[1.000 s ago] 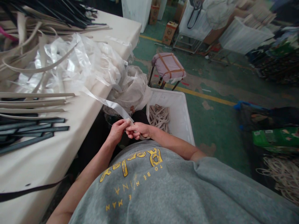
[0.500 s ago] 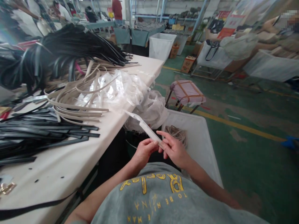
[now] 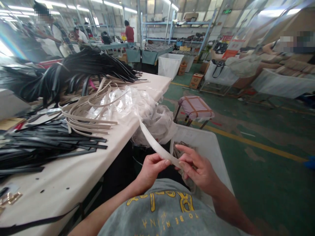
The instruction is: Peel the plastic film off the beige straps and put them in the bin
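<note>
My left hand [image 3: 150, 168] and my right hand [image 3: 197, 168] meet in front of my chest, both pinching a pale strip in a clear plastic sleeve [image 3: 157, 146]. The strip rises up and to the left from my fingers towards the heap of clear plastic wrappers [image 3: 128, 101] at the table edge. My left fingers close on the strip's lower part; my right thumb and fingers grip its end.
A white-covered table [image 3: 81, 167] at left carries black strips [image 3: 49, 146], beige strips [image 3: 83, 114] and a big black bundle [image 3: 81, 67]. A white bin [image 3: 209, 147] holding strips stands under my hands. A padded stool [image 3: 195, 108] is behind it. People work at far benches.
The camera has tilted up from my lap to the room. My hands stay together on the strip, which now curves up higher towards the plastic heap.
</note>
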Demonstrator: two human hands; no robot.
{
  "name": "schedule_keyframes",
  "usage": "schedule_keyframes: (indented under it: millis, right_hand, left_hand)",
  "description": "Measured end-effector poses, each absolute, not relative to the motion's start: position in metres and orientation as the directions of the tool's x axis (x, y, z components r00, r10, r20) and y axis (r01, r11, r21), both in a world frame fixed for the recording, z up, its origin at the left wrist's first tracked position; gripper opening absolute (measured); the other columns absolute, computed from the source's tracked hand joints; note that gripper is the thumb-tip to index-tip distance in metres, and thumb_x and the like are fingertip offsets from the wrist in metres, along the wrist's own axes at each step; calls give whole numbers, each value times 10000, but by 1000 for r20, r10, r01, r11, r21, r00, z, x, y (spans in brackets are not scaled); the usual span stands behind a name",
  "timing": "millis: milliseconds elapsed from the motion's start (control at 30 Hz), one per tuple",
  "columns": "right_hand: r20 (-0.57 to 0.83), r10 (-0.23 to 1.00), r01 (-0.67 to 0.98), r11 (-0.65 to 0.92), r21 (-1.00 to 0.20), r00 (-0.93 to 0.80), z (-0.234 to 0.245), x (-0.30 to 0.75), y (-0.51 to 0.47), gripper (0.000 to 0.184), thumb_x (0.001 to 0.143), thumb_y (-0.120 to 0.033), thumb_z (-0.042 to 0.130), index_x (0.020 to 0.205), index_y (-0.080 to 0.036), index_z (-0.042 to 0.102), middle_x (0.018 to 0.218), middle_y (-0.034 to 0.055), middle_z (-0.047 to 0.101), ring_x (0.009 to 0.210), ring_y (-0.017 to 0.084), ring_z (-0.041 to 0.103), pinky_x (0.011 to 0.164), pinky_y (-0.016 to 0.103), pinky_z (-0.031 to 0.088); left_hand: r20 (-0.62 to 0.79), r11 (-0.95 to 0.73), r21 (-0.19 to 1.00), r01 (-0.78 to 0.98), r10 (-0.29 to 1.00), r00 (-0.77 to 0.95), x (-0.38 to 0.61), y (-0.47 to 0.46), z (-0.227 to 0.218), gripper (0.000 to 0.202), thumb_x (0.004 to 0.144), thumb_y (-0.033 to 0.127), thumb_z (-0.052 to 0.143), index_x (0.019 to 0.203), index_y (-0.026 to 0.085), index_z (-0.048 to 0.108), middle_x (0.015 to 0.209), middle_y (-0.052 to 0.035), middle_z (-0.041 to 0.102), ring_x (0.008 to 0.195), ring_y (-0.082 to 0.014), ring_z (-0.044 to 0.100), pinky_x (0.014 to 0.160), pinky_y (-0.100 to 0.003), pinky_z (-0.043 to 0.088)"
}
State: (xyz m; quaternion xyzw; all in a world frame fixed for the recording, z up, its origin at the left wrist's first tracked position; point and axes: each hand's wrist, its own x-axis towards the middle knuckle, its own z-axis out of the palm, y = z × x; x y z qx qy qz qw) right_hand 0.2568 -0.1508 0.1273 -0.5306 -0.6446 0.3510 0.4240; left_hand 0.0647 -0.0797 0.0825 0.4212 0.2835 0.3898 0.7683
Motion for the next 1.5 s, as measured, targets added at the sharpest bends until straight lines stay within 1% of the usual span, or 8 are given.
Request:
schedule_keyframes:
  millis: [200, 433, 600, 733, 933, 1200, 1400, 1500]
  right_hand:
    - [165, 986, 346, 157, -925, -7, 128, 277, -169, 414, 964, -324, 587, 1369, -244, 554, 773, -8, 645, 485, 83, 584, 439, 194, 536]
    - [249, 969, 330, 238, -914, -9, 125, 253, -162, 390, 976, -275, 564, 1366, -271, 547, 768, -23, 629, 503, 63, 572, 465, 158, 523]
    - [181, 983, 327, 184, -927, -42, 134, 274, -177, 355, 969, -307, 580, 1318, -243, 591, 741, -26, 597, 454, 50, 531, 399, 137, 468]
    - [86, 996, 336, 86, -938, -15, 137, 278, -185, 374, 979, -332, 551, 1341, -240, 578, 776, -13, 593, 483, 59, 543, 407, 148, 491]
    - [-1, 999, 317, 16, -948, -53, 135, 266, -180, 420, 946, -313, 581, 1360, -241, 571, 765, -15, 588, 512, 64, 524, 414, 142, 469]
    - [-156, 985, 297, -128, -946, -73, 137, 277, -176, 553, 899, -264, 607, 1435, -209, 485, 753, -20, 603, 592, 91, 557, 454, 155, 419]
    - [-6, 997, 572, 39, -819, -76, 133, 253, -141, 466, 902, -175, 544, 1367, -195, 557, 668, -48, 616, 614, 92, 582, 626, 204, 440]
    - [22, 993, 609, 86, -789, -112, 129, 247, -127, 446, 906, -199, 566, 1352, -190, 567, 707, -32, 655, 624, 98, 576, 633, 211, 428]
  left_hand:
    - [-61, 222, 882, -416, 928, 366, 54, -74, 80, 260, 678, 396, 887, 815, 186, 816, 745, -26, 723, 708, -140, 585, 714, -258, 467]
    - [-27, 247, 929, -274, 787, 616, 71, -92, 93, 308, 702, 444, 860, 807, 158, 813, 655, -31, 699, 594, -132, 564, 609, -254, 453]
    - [21, 377, 876, -300, 592, 805, 76, -99, 88, 426, 703, 527, 838, 883, 142, 814, 848, -105, 764, 789, -222, 684, 760, -315, 522]
    - [-75, 500, 793, -348, 648, 758, 88, -101, 78, 438, 739, 565, 794, 710, 128, 777, 719, -114, 733, 716, -224, 687, 765, -342, 536]
    - [-366, 751, 553, -361, 608, 705, 88, -103, 74, 404, 626, 471, 906, 769, 128, 749, 714, -74, 718, 617, -166, 651, 637, -273, 532]
    - [-436, 655, 568, -497, 753, 493, 67, -82, 60, 355, 593, 308, 940, 733, 123, 671, 621, 5, 634, 557, -94, 598, 585, -207, 532]
    - [-447, 719, 529, -451, 688, 572, 72, -83, 58, 330, 639, 308, 911, 752, 111, 671, 641, -26, 670, 581, -109, 629, 625, -224, 550]
    - [-471, 696, 536, -478, 716, 515, 69, -75, 59, 276, 681, 270, 879, 775, 114, 672, 668, -28, 686, 583, -104, 638, 619, -213, 548]
